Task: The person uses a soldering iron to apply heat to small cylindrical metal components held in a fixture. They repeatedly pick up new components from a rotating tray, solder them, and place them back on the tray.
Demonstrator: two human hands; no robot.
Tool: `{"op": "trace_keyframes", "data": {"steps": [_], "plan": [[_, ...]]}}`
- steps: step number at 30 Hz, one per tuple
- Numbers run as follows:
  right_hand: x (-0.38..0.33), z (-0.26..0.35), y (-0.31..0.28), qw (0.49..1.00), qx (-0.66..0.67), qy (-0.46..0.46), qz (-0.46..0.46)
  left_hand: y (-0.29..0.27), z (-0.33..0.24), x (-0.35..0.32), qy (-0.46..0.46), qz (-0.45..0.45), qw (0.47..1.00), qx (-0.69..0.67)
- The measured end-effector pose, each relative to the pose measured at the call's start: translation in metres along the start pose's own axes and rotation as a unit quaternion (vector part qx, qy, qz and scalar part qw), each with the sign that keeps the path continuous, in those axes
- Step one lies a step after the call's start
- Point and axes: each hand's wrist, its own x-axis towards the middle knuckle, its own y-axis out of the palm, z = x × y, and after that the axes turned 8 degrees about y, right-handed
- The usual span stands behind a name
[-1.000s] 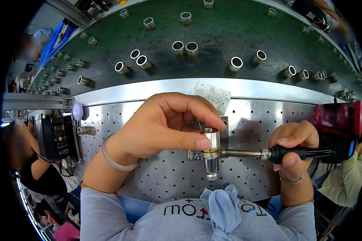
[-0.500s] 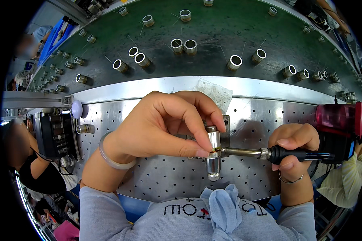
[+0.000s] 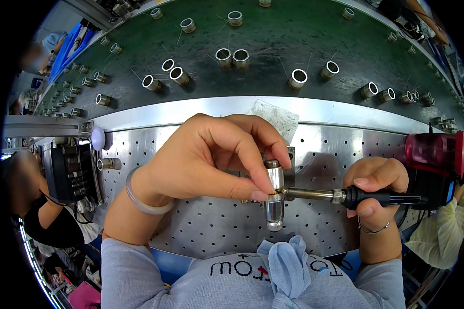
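Observation:
In the middle lies a shiny metal cylinder with a rounded near end, set on a dark metal fixture. My left hand reaches over it from the left, thumb and forefinger pinched together against the cylinder's waist. Whatever thin piece they pinch is too small to make out. A soldering iron is gripped in my right hand, its dark handle between thumb and fingers. Its metal barrel points left, and the tip touches or nearly touches the waist beside my left fingertips.
Past the perforated metal bench, a green conveyor belt carries several metal rings with thin wires. A whitish cloth lies at the bench's far edge. One ring rests left. A dark red container stands right; other people sit at both sides.
The rings on the belt have shifted slightly left. Both hands, the soldering iron and the cylinder stay almost where they were.

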Motion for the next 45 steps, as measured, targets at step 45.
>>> {"op": "trace_keyframes", "data": {"steps": [45], "plan": [[-0.003, 0.001, -0.005, 0.999, 0.005, 0.017, -0.042, -0.003, -0.003, 0.000, -0.158, -0.013, 0.987, 0.012]]}}
